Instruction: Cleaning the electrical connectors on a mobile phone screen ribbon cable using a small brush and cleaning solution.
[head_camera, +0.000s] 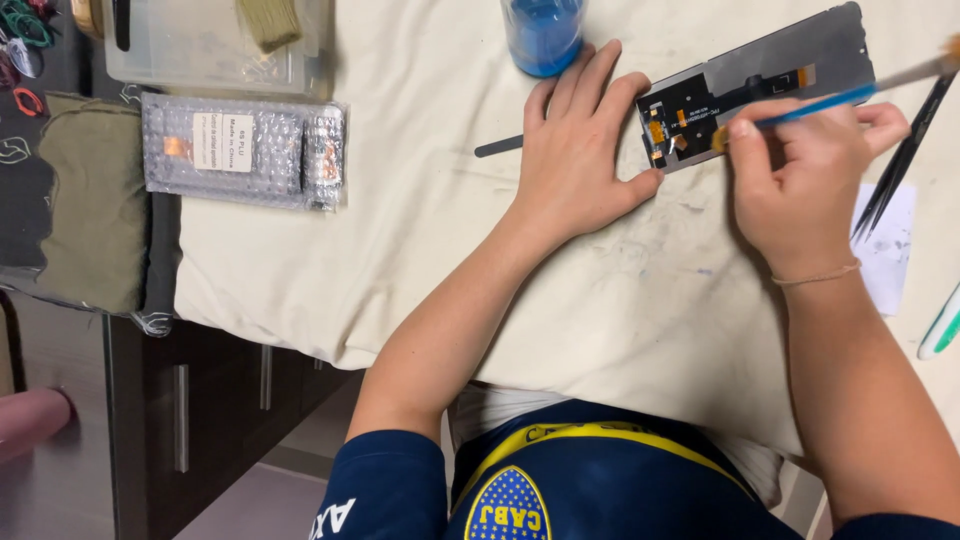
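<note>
Two hands busy: our left hand (575, 150) lies flat, pinning the phone screen (760, 85) on the tabletop (430, 250); right hand (800, 170) grips a brush (850, 92), dabbing its connector. Next needs light, steady strokes.

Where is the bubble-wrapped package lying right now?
In the head view, the bubble-wrapped package lies at upper left on the cream cloth, just below the clear plastic tray, well left of the left hand.
</note>
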